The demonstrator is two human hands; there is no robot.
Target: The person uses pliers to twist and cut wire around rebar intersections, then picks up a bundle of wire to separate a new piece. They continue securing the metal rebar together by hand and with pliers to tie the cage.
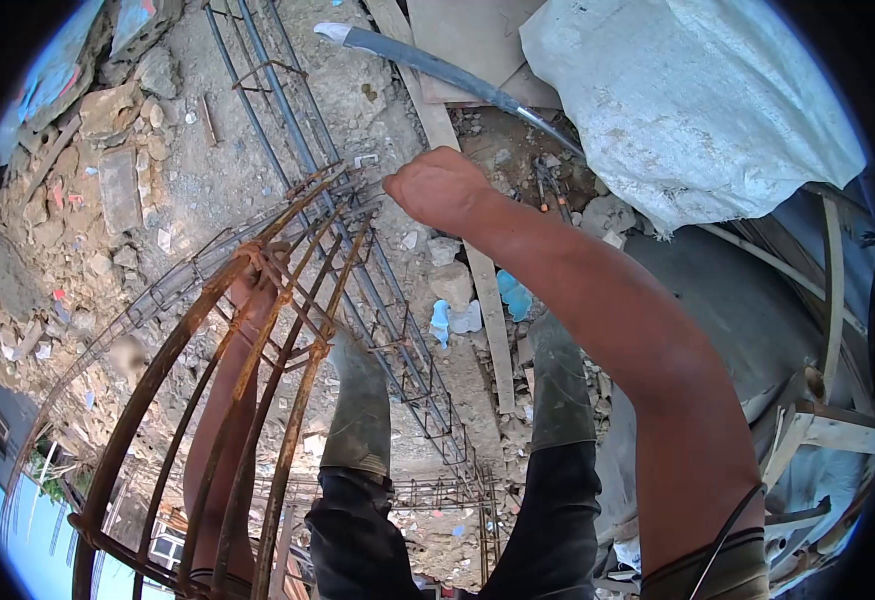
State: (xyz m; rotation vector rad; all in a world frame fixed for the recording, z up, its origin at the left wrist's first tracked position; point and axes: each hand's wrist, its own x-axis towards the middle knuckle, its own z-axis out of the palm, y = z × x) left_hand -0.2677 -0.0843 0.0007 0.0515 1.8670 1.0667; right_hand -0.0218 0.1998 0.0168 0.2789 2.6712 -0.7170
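Observation:
A rusty rebar cage of long bars tied with stirrups rises from the lower left toward the middle. My left hand is wrapped around it close to a stirrup, partly hidden behind the bars. Just right of the cage's far end, my right hand is closed in a fist with its back toward me. Whatever is in its fingers, if anything, is hidden. Below it on the ground runs a darker, bluish rebar cage, which passes under the rusty one.
Broken stones and rubble cover the left side. A white sack bulges at upper right beside a long grey curved object with a pale tip. A narrow wooden plank lies between my boots. Timber pieces stand at right.

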